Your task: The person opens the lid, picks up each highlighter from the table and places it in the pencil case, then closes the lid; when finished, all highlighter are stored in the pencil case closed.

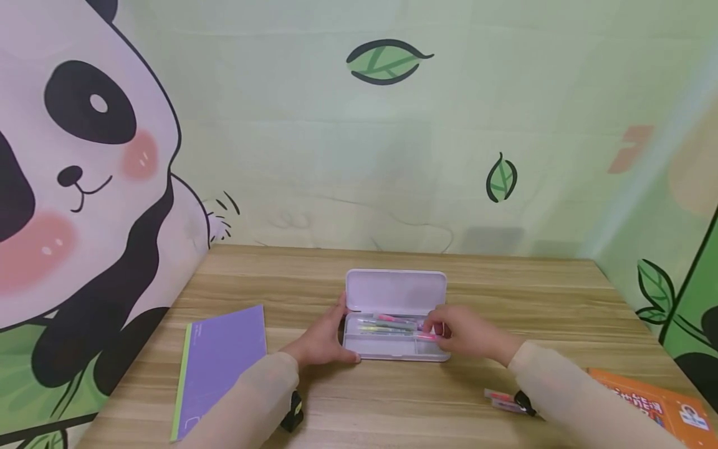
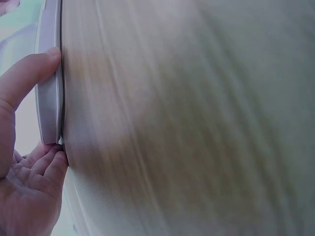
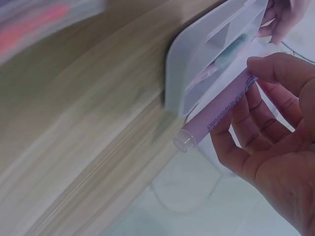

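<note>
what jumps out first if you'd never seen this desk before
The big panda painted on the wall at the left catches the eye first. Then the open white pencil case in the middle of the wooden desk: the left hand steadies its left end while the right hand holds a pink pen over it. A purple notebook lies to the left and an orange book at the right edge.

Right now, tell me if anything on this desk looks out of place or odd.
Only the loose pens lying on the table near the right sleeve, outside the open pencil case. The right hand holds a pink pen at the case; the left hand steadies it.
</note>
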{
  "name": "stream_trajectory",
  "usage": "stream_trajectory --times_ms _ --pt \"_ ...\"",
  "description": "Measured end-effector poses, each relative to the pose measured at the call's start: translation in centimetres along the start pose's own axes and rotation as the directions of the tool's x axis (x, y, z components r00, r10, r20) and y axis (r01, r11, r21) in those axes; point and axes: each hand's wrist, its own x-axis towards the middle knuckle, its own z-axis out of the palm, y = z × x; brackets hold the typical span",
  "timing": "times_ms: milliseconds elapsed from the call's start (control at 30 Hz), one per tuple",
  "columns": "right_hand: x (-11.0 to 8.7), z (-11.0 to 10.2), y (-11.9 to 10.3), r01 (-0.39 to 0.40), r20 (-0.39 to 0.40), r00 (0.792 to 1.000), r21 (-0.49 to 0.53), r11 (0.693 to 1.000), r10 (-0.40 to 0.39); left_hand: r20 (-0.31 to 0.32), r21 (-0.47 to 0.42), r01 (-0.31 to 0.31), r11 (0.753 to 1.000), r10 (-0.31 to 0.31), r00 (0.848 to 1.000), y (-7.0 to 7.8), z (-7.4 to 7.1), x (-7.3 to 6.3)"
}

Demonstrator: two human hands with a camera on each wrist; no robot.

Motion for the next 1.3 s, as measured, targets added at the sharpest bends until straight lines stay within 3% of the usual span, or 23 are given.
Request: stream_trajectory --times_ms 267,700,900,1067,1300 --pt "2.9 1.3 -1.5 0.054 0.007 0.999 -0.01 0.998 -0.054 0.0 -0.011 -0.001 1.0 0.001 1.0 0.0 0.0 0.1" --pt "7.3 4.2 -3.7 0.074 0.051 0.996 -0.003 0.997 -0.074 -0.001 0.007 -0.036 0.999 0.036 0.999 0.1 -0.1 0.0" --pt "8.2 5.4 -4.2 0.091 0.055 0.994 0.008 0.996 -0.091 -0.004 0.005 -0.056 0.998 0.056 0.998 0.2 -0.2 0.0" --pt "8.6 6.1 -4.2 0.052 0.067 0.996 0.017 0.998 -0.053 -0.009 0.014 -0.076 0.997 0.076 0.997 0.0 -0.1 0.0" --pt "7.8 5.2 -4.0 0.064 0.021 0.998 0.009 0.998 -0.064 -0.006 -0.01 -0.05 0.999 0.05 0.999 0.0 -0.2 -0.1"
